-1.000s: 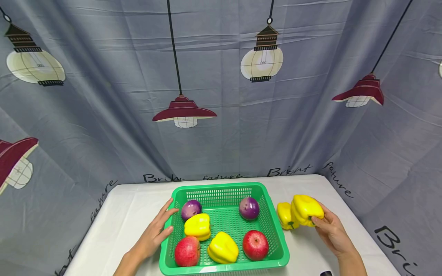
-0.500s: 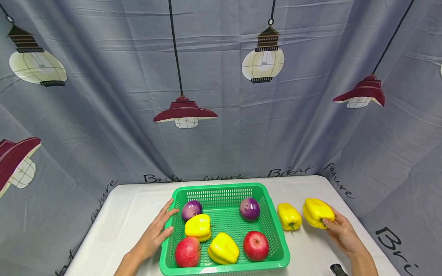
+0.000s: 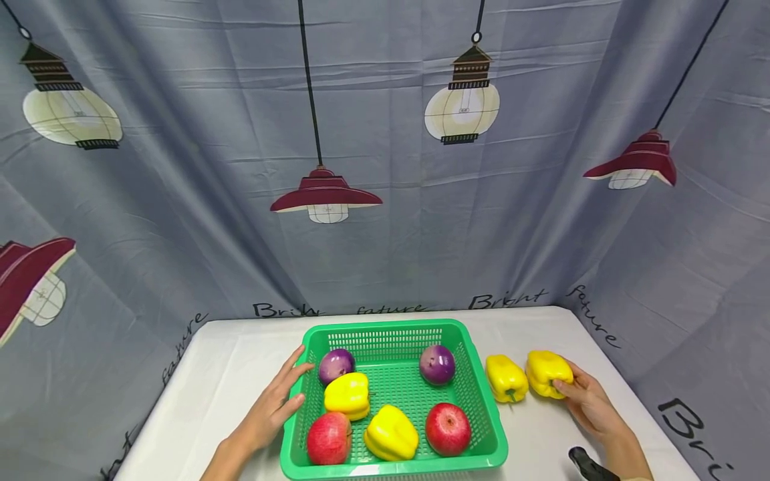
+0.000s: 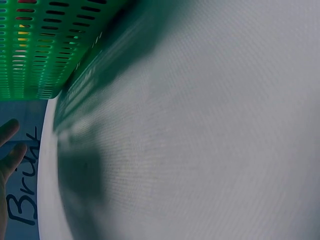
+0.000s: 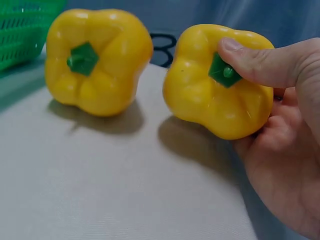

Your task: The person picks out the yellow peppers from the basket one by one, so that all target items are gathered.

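My right hand grips a yellow bell pepper to the right of the basket, thumb by its green stem. In the right wrist view that held pepper is close over the table, its shadow just below. A second yellow bell pepper rests on the table between it and the basket. With fingers spread, my left hand rests at the left rim of the green plastic basket. Inside the basket lie two yellow bell peppers, two red apple-like fruits and two round purple vegetables.
A white cloth covers the table. Behind it hangs a grey curtain printed with lamps and lettering. A black object shows beside the right wrist at the front edge.
My right hand has carried the yellow bell pepper right, away from the other one, then lowered it slightly beside that one. The left hand has stayed at the basket.
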Demonstrator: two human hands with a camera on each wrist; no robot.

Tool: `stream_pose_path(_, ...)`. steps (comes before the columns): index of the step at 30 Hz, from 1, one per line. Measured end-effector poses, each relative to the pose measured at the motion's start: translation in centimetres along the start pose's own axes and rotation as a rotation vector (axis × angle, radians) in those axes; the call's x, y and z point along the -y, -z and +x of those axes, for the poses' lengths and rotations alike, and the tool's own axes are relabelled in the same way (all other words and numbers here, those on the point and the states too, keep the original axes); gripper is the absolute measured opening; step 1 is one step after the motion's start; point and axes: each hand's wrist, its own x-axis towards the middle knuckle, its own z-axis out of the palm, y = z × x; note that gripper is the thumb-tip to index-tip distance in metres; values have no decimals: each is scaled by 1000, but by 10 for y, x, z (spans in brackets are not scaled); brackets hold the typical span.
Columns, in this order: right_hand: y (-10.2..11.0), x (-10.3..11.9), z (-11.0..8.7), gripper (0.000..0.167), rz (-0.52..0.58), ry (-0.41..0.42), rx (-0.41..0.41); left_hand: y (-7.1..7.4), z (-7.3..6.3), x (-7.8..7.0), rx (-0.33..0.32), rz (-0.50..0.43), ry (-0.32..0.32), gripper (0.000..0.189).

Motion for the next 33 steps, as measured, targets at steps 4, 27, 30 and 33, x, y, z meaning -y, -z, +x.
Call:
stream_pose_path(4,0,-1,4,73,-78,-54,-13,-1,1,-1,-1,-7,-6,50)
stream_pose_path(27,-9,8,9,65,-501,-150,15,-1,-1,1,0,-9,16,49)
stream_pose_path(30,-11,8,8,65,-545,-153,7,-1,-1,1,0,-13,15,49)
stream_pose_path(33,-12,8,8,65,-548,-152,-2,-1,-1,0,0,-13,16,50)
